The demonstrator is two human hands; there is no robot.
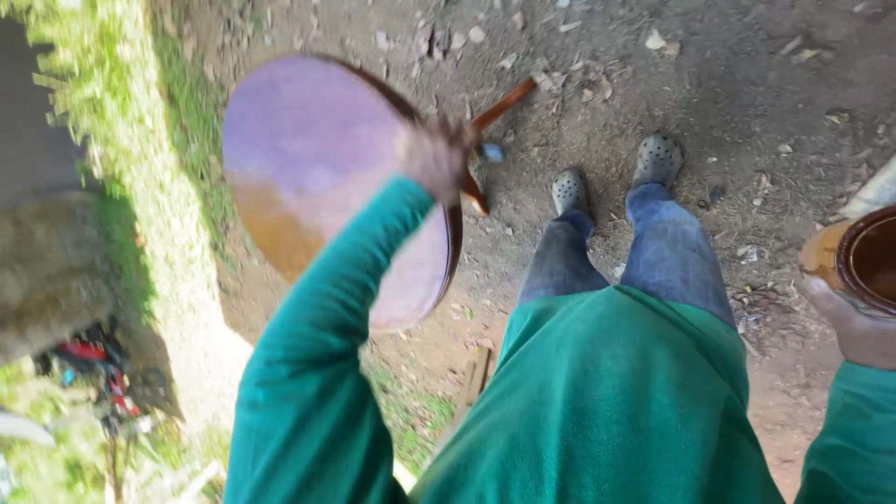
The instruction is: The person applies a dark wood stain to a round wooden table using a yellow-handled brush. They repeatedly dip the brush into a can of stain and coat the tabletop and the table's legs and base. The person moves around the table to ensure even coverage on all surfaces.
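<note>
Round pan before dirt ground, shoes.

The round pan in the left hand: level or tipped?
Tipped. The round pan stands on edge, its flat face toward the camera, gripped at the rim by the left hand.

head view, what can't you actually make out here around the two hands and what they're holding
- Left hand: motion-blurred, so its grip on the round brown pan and the wooden stick is unclear.
- Small blue bit beside the stick: too blurred to identify.
- Brown bowl: cut off by the right edge; contents unseen.
- Right hand: mostly outside the frame, fingers hidden under the bowl.
- Red items at lower left: shadowed, too small to tell.
</note>
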